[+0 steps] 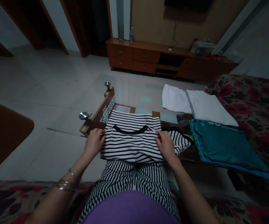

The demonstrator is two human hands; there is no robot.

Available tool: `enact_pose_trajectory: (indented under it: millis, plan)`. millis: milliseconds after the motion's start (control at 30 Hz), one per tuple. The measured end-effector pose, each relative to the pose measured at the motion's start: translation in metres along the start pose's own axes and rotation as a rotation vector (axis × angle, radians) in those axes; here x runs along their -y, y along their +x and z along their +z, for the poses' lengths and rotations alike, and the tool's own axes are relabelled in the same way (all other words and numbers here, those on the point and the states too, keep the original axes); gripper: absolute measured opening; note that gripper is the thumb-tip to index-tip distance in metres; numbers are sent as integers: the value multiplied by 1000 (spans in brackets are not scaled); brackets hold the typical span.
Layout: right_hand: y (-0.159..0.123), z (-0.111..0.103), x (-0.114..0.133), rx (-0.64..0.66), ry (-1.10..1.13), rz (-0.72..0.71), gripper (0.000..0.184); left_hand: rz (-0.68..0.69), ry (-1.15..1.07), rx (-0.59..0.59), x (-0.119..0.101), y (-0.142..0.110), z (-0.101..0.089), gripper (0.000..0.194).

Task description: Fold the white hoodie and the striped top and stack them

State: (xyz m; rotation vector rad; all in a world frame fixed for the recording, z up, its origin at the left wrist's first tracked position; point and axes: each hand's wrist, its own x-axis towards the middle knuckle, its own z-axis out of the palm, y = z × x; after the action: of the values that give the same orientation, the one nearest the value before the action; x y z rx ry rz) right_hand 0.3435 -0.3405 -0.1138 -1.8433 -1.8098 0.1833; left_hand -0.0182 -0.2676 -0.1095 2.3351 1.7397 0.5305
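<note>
A black-and-white striped T-shirt [129, 144] with a black neckband lies partly folded over the near end of the glass table, close to my knees. My left hand [94, 141] grips its left edge beside the collar, fingers pinched on the cloth. On the opposite edge, my right hand [166, 143] pinches the fabric between thumb and fingers. Another striped piece of cloth with a black edge [181, 141] sticks out to the right of my right hand; I cannot tell whether it belongs to the same shirt.
Folded white cloths [210, 107] and a teal and blue stack of clothes [227, 143] lie at the table's right. The glass table has a wooden end [102, 112] with metal knobs. A floral sofa [237, 90] stands right, a wooden cabinet [146, 57] at the back.
</note>
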Motion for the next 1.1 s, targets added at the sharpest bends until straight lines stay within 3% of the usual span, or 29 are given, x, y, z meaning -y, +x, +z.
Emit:
enact_pose_trajectory:
  millis: [233,400,733,933,1100]
  plan:
    - [5,16,-14,27,-4,13,25,-76,101,5,-5,-1,0,24]
    - [5,13,-9,-31,19,10,18,-104,105,62,0,6,-2,19]
    - [9,-2,-10,46,-24,-20,14,-249,-18,227,4,27,-10,12]
    - [17,-28,-6,45,256,0,9,-198,-126,277,7,31,-15,14]
    - [18,-74,8,-25,501,115,15,-222,-516,317,-8,20,-50,26]
